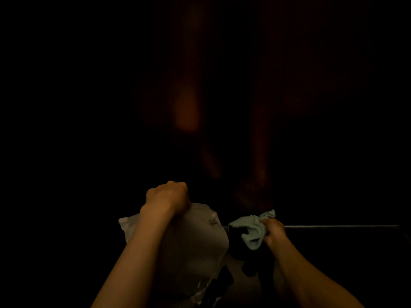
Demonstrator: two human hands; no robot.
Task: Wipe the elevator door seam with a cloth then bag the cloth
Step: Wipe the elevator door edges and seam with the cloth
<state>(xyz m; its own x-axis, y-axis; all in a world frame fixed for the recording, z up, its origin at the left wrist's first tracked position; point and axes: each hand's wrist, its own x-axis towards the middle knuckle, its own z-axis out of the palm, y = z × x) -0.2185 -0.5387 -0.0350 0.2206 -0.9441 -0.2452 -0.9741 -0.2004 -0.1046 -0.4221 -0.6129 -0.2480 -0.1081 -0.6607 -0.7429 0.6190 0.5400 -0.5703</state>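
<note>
Low in the dim frame, the right hand (pixel 274 231) clutches a bunched pale green cloth (pixel 255 232) just right of centre. Left of it, the left hand (pixel 165 196) grips the top of a clear plastic bag (pixel 200 236). Beyond, darkness hides everything.

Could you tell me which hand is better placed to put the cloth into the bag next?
Right: the right hand already holds the cloth, while the left hand grips the bag.
</note>
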